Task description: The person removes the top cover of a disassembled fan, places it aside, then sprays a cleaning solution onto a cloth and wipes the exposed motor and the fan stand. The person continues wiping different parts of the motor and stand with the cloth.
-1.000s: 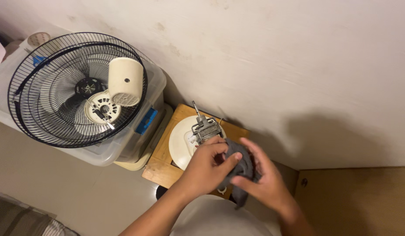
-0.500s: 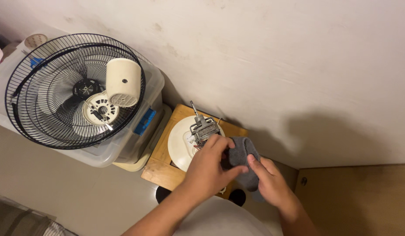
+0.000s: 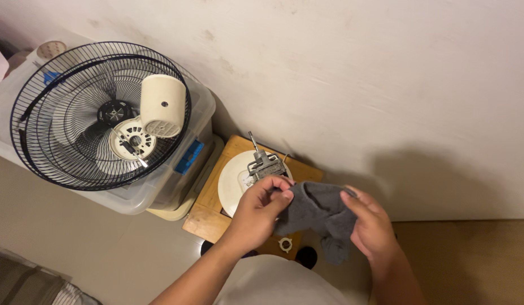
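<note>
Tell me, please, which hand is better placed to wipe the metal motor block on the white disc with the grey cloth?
Probably the left hand: it grips the grey cloth at the edge right beside the motor block. The right hand holds the cloth's far side, away from the white disc.

1. The cloth (image 3: pixel 318 212) is grey, soft and matt, like knitted fabric.
2. The motor (image 3: pixel 266 165) is bare dull metal.
3. The round plate (image 3: pixel 231 189) under it looks like smooth cream plastic.
4. The stool (image 3: pixel 208 212) is matt wood.
5. The fan guard (image 3: pixel 98 113) is glossy black wire.
6. The storage box (image 3: pixel 160 186) is clear plastic.
</note>
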